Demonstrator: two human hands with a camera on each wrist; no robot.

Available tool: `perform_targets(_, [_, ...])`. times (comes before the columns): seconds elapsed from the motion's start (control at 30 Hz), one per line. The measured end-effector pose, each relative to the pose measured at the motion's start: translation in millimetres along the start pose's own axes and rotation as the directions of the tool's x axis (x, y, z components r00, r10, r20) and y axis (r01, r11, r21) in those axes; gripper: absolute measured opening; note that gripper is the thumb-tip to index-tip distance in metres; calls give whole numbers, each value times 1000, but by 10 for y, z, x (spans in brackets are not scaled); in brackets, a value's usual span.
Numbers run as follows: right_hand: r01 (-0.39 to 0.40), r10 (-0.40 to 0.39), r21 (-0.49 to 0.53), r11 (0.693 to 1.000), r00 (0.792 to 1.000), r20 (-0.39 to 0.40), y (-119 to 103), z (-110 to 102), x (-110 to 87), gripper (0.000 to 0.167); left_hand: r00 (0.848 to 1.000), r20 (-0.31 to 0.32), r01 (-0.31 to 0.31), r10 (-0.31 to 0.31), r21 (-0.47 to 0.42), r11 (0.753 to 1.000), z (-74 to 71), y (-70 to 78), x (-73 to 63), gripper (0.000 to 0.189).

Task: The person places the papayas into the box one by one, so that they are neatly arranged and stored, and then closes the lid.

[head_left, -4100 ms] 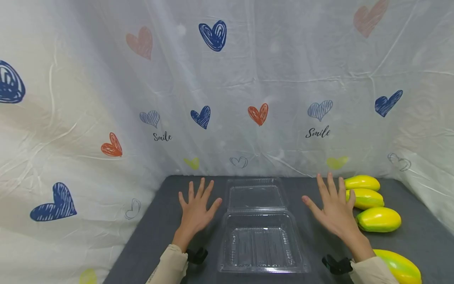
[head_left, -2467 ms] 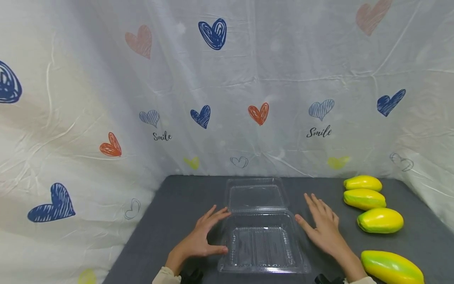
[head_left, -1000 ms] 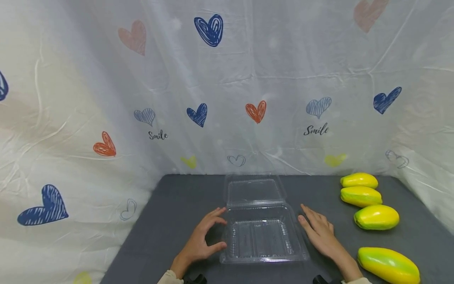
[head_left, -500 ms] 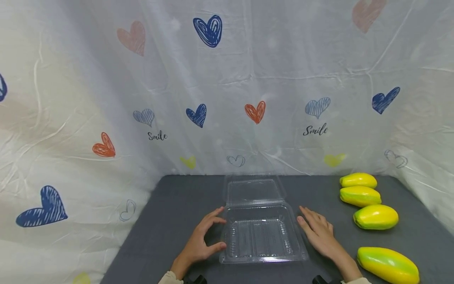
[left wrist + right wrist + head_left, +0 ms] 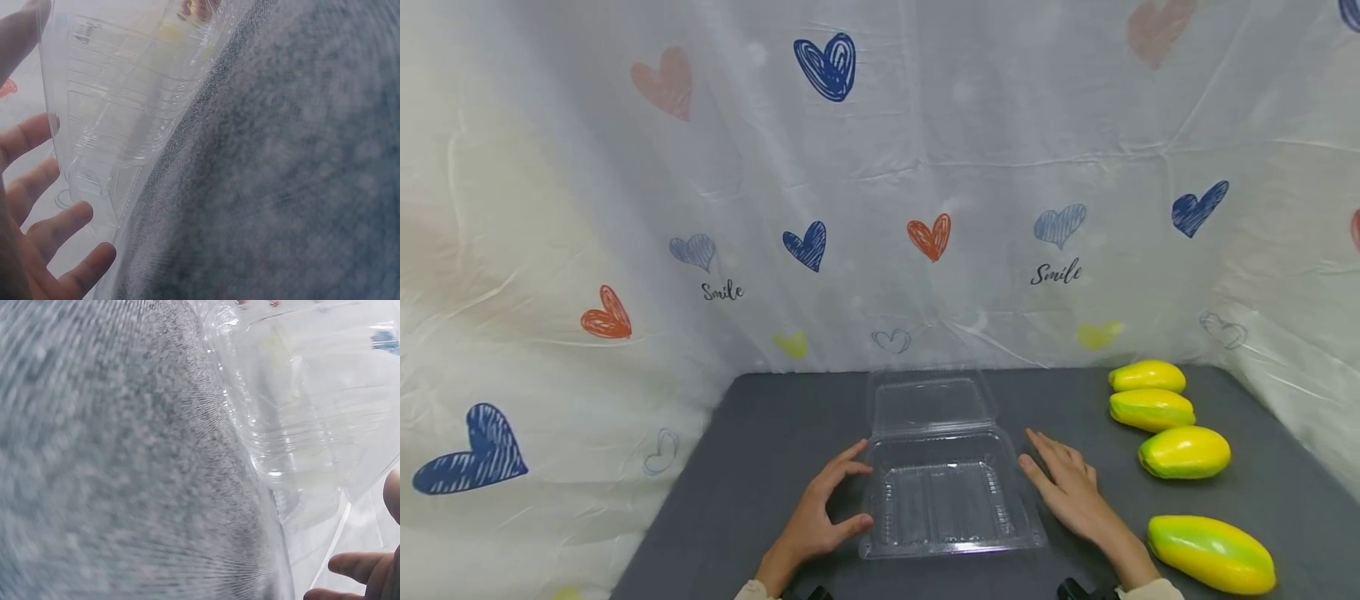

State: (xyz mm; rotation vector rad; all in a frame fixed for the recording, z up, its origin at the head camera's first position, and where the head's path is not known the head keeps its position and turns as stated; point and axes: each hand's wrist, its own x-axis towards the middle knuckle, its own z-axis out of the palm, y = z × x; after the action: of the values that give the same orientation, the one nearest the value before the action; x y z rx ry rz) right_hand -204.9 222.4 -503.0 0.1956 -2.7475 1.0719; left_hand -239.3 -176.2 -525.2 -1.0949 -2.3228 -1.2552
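Note:
A clear plastic clamshell container (image 5: 951,546) lies unfolded on the grey cloth, its lid (image 5: 932,404) laid back towards the curtain. Beside its left rim is my left hand (image 5: 811,512), thumb and fingers parted, fingertips right at the edge. The left wrist view shows those fingers (image 5: 59,230) loosely spread along the clear wall (image 5: 119,87). My right hand (image 5: 1067,492) is at the right rim with fingers extended forward. In the right wrist view, fingertips (image 5: 357,567) show near the container's ribbed side (image 5: 294,431). Neither hand grips anything.
Several yellow-green papayas lie in a column on the right: the nearest papaya (image 5: 1213,554) close to my right forearm, another papaya (image 5: 1183,452) farther back. A white curtain (image 5: 880,167) printed with hearts hangs behind and along both sides of the grey-covered table (image 5: 760,450).
From raised and spread wide, both hands have come down and inward to the container's sides. Over the last second they stay almost still while the head view shifts slightly.

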Motion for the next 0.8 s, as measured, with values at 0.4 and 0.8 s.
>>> perform_targets(0.4, [110,-114,-53,993,990,-82,-93,-190,-12,59,1000,-5,8,-8,39,999,-22,-4,-56,58])
perform_targets(0.8, [129,-141,-114,985,985,-103,-60,-459,-106,59,999,9,46,-46,40,998,-12,3,-23,56])
